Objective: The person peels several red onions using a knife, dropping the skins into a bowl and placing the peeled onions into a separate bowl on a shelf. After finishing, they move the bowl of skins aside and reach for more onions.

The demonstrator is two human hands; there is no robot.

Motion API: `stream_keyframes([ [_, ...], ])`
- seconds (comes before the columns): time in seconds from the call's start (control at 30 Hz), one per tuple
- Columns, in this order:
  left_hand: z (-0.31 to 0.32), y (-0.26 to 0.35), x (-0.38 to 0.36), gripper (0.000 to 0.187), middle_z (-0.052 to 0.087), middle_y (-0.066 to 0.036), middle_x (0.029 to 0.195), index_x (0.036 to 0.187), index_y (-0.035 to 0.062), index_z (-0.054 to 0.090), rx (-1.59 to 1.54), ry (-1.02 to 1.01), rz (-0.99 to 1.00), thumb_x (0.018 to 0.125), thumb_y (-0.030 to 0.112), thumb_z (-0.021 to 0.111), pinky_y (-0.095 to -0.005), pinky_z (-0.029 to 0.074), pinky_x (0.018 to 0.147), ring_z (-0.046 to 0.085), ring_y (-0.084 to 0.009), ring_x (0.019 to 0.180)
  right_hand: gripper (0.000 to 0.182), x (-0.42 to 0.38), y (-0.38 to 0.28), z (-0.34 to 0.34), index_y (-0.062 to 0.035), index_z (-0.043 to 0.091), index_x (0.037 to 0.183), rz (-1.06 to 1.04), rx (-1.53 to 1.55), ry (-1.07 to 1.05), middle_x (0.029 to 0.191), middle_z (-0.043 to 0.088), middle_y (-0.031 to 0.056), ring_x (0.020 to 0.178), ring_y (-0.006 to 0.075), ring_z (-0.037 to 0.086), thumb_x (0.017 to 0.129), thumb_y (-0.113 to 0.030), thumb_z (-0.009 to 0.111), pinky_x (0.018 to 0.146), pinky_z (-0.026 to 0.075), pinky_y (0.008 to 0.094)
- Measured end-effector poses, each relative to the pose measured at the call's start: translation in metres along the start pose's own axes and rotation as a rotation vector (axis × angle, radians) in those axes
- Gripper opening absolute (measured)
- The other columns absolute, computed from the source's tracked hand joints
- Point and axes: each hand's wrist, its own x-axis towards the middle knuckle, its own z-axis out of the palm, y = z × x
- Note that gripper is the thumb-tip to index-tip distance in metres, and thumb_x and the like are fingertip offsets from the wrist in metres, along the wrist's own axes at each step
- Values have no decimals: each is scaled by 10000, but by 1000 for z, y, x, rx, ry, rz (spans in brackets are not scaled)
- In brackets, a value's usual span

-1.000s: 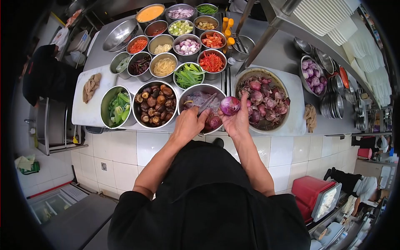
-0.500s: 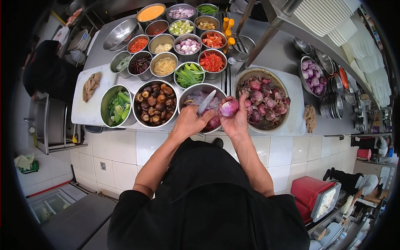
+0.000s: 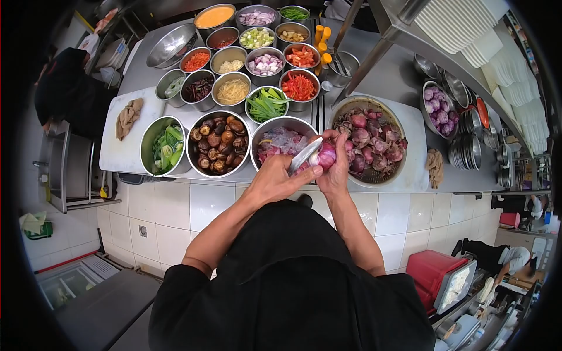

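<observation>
My left hand [image 3: 274, 180] is closed around the handle of a small knife, its thumb reaching against the onion. The pale knife blade [image 3: 304, 155] lies against the left side of a purple red onion [image 3: 327, 154]. My right hand [image 3: 336, 177] grips that onion from the right, fingers curled round it. Both hands are over the near right rim of a steel pot [image 3: 285, 121], which holds a clear plastic bag and some purple onion. Just right of my right hand, unpeeled red onions [image 3: 374, 137] fill a perforated steel colander [image 3: 401, 123].
Pots of mushrooms [image 3: 216, 143] and leafy greens [image 3: 168, 146] stand to the left. Behind them are several pots of cut vegetables. White cutting boards [image 3: 108, 153] lie at both sides, with brown cloths [image 3: 434, 167]. A shelf post [image 3: 366, 67] rises at the right. A person [image 3: 64, 93] stands far left.
The knife blade has moved right, from above the pot onto the onion. My left hand has shifted toward my right hand, and the onion has turned in my right hand's grip.
</observation>
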Motion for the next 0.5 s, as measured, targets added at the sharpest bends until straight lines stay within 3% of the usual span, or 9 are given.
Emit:
stream_keyframes([
  [0.1,3,2,-4,688,495,-114,474,648,-55,633,-24,-22,-35,773,618,694,-381,425,494,490,-187,461,463,0,1,-3,-73,495,931,-1,42,-81,880,577,99,836,159,569,1004,-514,377,750,499,296],
  [0.2,1,10,-6,566,470,-9,537,690,-33,639,-20,-66,-53,815,513,722,-307,344,475,419,-81,541,462,1,2,-2,-71,492,923,-10,51,-107,865,567,104,809,167,549,1006,-511,377,723,483,290],
  [0.5,10,0,-3,583,431,5,514,663,-26,623,-43,-59,-18,857,522,671,-310,313,449,386,-71,518,457,-2,1,1,-48,527,929,-41,-87,-121,858,572,109,770,158,539,1006,-482,410,707,470,284],
])
